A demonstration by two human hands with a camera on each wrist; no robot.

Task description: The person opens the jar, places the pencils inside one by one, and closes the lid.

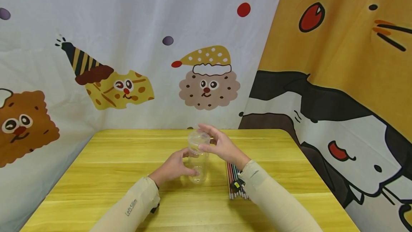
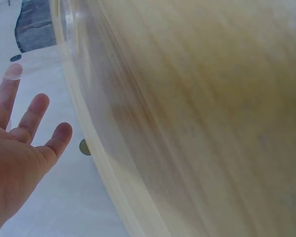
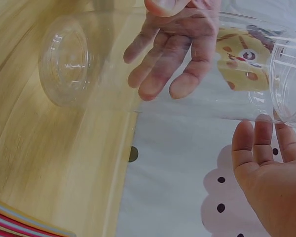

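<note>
A tall see-through plastic jar (image 1: 199,165) stands upright in front of me in the head view. My left hand (image 1: 173,166) holds its lower body, thumb on the near side and fingers behind. Around its top end is my right hand (image 1: 223,148), thumb in front and fingers at the far side of the rim. Through the clear wall in the right wrist view, the fingers of the left hand (image 3: 170,59) show, while the right hand's fingertips (image 3: 263,123) touch near the rim. The left wrist view catches mostly the palm and spread outer fingers.
Several coloured pencils (image 1: 231,182) lie side by side on the wooden table (image 1: 128,174), partly under the right forearm. A curtain (image 1: 145,17) with cartoon prints hangs behind the table's far edge. Both wrists carry small black devices.
</note>
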